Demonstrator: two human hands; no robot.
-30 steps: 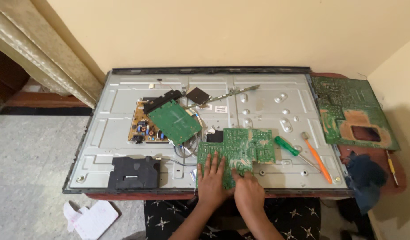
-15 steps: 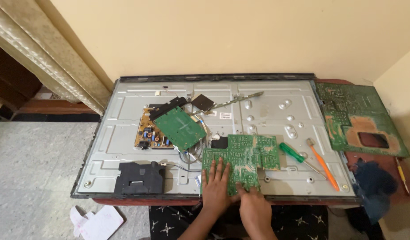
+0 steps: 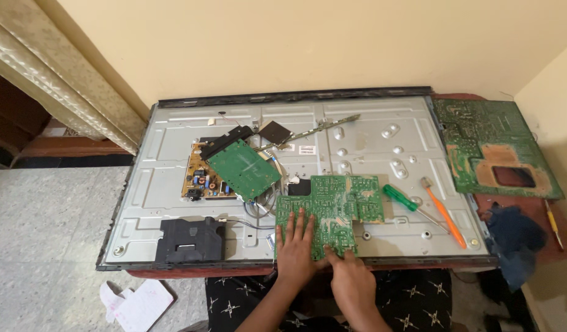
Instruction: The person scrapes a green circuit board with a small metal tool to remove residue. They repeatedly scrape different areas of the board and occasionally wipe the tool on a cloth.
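- The left hand point(image 3: 295, 249) lies flat, fingers spread, pressing on the near left part of the green board point(image 3: 329, 212); it grips nothing, it only seems to pin the board down so it will not slide.
- The right hand point(image 3: 351, 276) sits at the board's near edge, fingers partly curled, its tips touching the edge; whether it pinches the edge I cannot tell.
- The board rests solder side up on the panel point(image 3: 173, 178), the metal back of a flat screen laid face down on the surface, at the panel's near middle, close to the person for easy reach.
- Just right of the board lie a green screwdriver point(image 3: 401, 199) and an orange tool point(image 3: 444, 215), parked within the right hand's reach.
- Left of the board, a second green board point(image 3: 243, 168) leans over a yellow power board point(image 3: 200, 181), apparently lifted aside with wires attached.
- Beyond the panel's right edge lies a large board point(image 3: 480, 138), set apart; a dark cloth point(image 3: 511, 237) lies nearer.
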